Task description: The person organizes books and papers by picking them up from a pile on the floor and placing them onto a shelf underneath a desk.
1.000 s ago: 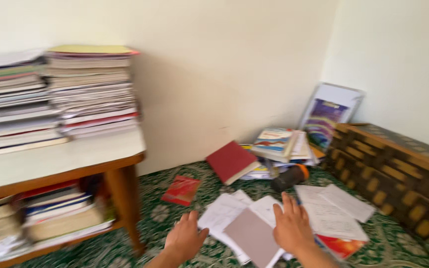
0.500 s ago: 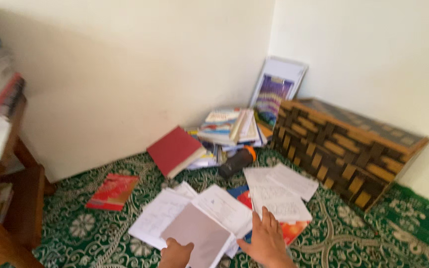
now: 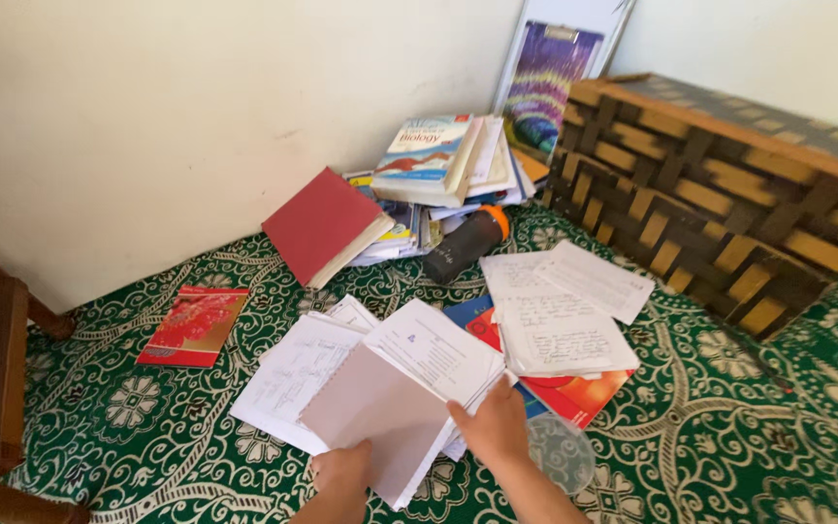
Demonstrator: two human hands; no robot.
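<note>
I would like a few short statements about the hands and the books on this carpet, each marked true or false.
1. Both hands, left hand and right hand, grip the grey-covered paper booklet. True.
2. The dark red hardcover book lies flat on the carpet. False: it leans tilted on the book pile.
3. The dark bottle with orange cap stands upright. False: it lies on its side.
4. The green patterned carpet bears loose handwritten sheets. True.

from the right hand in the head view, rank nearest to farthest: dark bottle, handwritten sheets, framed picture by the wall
From the right hand:
1. handwritten sheets, just up and right on the carpet
2. dark bottle, lying beyond them by the book pile
3. framed picture, leaning on the far wall
</note>
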